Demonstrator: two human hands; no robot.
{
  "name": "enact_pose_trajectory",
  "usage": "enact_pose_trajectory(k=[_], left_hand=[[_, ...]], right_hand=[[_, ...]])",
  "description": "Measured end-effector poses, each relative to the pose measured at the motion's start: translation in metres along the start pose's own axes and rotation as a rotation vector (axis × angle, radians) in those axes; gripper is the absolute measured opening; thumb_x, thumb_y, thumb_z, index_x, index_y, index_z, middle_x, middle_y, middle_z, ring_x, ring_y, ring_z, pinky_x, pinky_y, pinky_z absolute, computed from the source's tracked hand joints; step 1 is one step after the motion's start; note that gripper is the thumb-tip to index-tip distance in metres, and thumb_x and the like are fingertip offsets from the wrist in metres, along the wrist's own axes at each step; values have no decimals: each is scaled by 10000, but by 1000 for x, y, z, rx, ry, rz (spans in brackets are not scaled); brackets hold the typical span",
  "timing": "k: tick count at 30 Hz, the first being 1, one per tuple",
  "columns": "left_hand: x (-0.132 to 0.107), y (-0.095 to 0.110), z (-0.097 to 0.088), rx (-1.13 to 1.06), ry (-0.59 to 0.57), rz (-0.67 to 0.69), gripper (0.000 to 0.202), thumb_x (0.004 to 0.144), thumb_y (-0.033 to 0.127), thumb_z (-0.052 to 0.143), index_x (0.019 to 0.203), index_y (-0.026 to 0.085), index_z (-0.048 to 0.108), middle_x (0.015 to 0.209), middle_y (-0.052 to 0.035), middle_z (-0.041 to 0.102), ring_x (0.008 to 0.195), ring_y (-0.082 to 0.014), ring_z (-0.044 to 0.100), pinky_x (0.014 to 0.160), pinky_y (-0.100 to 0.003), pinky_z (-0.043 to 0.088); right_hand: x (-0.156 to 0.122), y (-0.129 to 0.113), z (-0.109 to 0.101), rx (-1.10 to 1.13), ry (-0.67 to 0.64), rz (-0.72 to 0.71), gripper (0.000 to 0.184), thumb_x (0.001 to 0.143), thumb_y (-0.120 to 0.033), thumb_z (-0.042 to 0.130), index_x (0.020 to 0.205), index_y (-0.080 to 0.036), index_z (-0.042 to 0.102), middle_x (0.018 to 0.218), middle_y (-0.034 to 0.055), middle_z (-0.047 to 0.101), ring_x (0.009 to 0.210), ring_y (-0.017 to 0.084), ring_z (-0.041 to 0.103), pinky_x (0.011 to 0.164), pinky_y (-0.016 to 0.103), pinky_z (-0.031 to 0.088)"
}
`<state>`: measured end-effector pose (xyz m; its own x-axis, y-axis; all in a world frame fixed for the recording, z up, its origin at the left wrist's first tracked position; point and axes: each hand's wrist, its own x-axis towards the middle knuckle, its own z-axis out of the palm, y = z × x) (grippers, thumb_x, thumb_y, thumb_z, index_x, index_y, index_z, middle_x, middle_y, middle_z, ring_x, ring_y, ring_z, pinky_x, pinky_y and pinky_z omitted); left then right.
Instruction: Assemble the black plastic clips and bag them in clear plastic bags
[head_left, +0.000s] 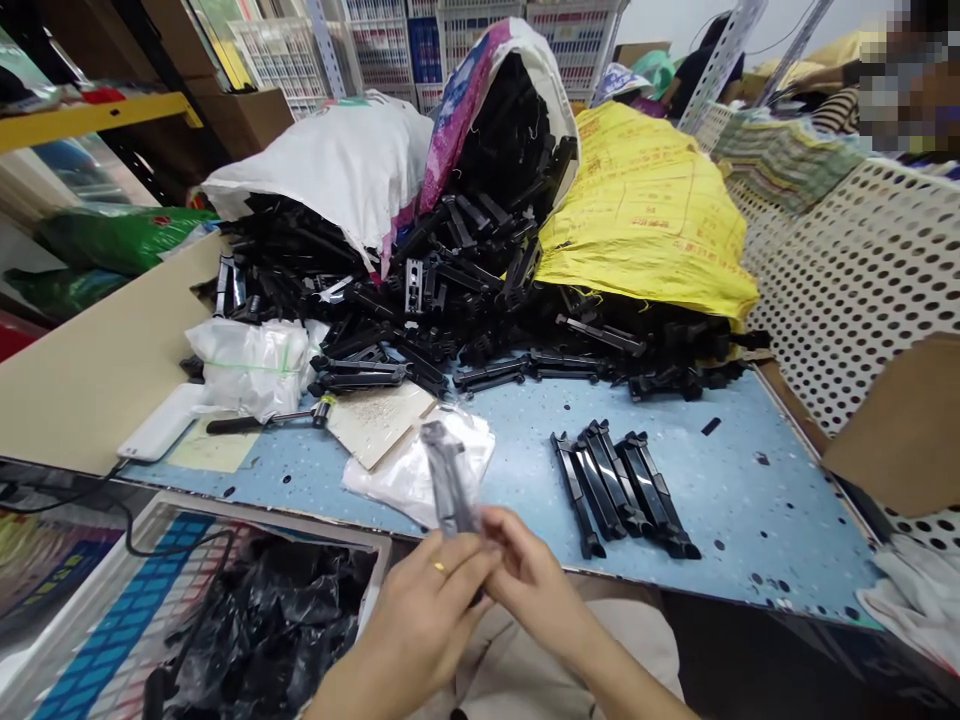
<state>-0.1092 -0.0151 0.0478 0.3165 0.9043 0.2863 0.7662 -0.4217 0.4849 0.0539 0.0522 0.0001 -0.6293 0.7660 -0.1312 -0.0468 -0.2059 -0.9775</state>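
Both of my hands meet at the table's front edge. My left hand (420, 610), with a ring on one finger, is closed round the lower end of a black plastic part (448, 475), which seems to be inside a see-through plastic bag. The fingers of my right hand (529, 580) are closed at the same end, pressed against my left fingers. Motion smears the part slightly, and its lower end is hidden. Beyond it lies a stack of see-through plastic bags (476, 440). Several similar black parts (622, 490) lie in a row to the right.
White (330, 160), patterned (461, 110) and yellow sacks (645, 210) spill black parts (450, 300) across the back. At left are a bundle of bags (255, 365), a hammer (277, 420) and a crate (180, 500) holding bagged parts. A perforated white basket (885, 270) stands right.
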Motion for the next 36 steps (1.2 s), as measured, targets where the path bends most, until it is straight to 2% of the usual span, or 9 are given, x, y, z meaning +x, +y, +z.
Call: enact_pose_trajectory(k=[2, 5, 8, 11, 16, 20, 24, 31, 36], left_hand=[[-17, 0, -28, -44, -34, -95, 355, 866, 230, 540, 1212, 304, 567, 1041, -42, 699, 931, -202, 670, 856, -299, 554], [-52, -27, -48, -76, -239, -326, 222, 812, 298, 594, 1017, 364, 652, 962, -1, 720, 876, -220, 686, 769, -272, 559], [-81, -78, -30, 99, -488, -673, 184, 794, 178, 544, 899, 243, 680, 965, -53, 714, 902, -249, 694, 805, -326, 535], [-82, -114, -1, 325, -645, -910, 218, 780, 92, 522, 939, 132, 667, 1049, -155, 685, 943, -305, 687, 807, -381, 509], [-19, -86, 27, 224, -251, -708, 303, 940, 293, 398, 843, 184, 663, 844, -92, 689, 840, -267, 669, 766, -375, 492], [37, -68, 59, 49, 53, -554, 149, 867, 193, 517, 901, 153, 657, 989, -134, 631, 997, -277, 578, 858, -399, 455], [54, -92, 73, -95, 91, -613, 139, 780, 109, 573, 657, 169, 588, 812, -65, 599, 858, -220, 581, 764, -338, 455], [44, -130, 58, -354, 122, -651, 166, 788, 288, 560, 672, 169, 569, 602, 19, 589, 584, -140, 572, 560, -238, 435], [38, -130, 64, -405, 178, -630, 91, 765, 212, 525, 756, 166, 603, 638, 6, 626, 600, -143, 590, 574, -240, 461]], right_hand=[[-7, -13, -18, -183, -107, -7, 349, 866, -336, 588, 1203, -246, 573, 1127, 65, 609, 974, 200, 603, 816, 325, 500], [-10, -16, -67, -798, 171, -35, 340, 894, -355, 541, 1215, -251, 575, 1185, 111, 563, 1019, 261, 565, 799, 382, 492], [-9, 2, -115, -1412, 436, -33, 364, 871, -283, 542, 1214, -164, 565, 1120, 177, 560, 1010, 338, 532, 758, 435, 465], [-13, 22, -138, -1709, 392, -43, 382, 845, -211, 547, 1221, -146, 549, 1100, 181, 564, 935, 322, 534, 697, 397, 434], [-21, 21, -130, -1859, 328, -10, 413, 872, -244, 531, 1284, -209, 515, 1024, 140, 578, 855, 289, 530, 639, 352, 354], [-19, 9, -118, -1950, 279, -1, 426, 866, -201, 536, 1291, -198, 518, 900, 120, 602, 790, 288, 537, 647, 371, 310], [-16, 5, -114, -1956, 271, -22, 379, 843, -194, 563, 1217, -143, 548, 892, 134, 617, 797, 297, 550, 660, 375, 311], [-10, 15, -119, -1882, 240, -8, 323, 821, -128, 536, 1142, -125, 572, 829, 129, 652, 794, 289, 582, 670, 366, 333], [1, 11, -116, -1357, 286, -2, 399, 867, -190, 505, 1266, -176, 514, 914, 119, 673, 892, 289, 603, 750, 398, 410]])
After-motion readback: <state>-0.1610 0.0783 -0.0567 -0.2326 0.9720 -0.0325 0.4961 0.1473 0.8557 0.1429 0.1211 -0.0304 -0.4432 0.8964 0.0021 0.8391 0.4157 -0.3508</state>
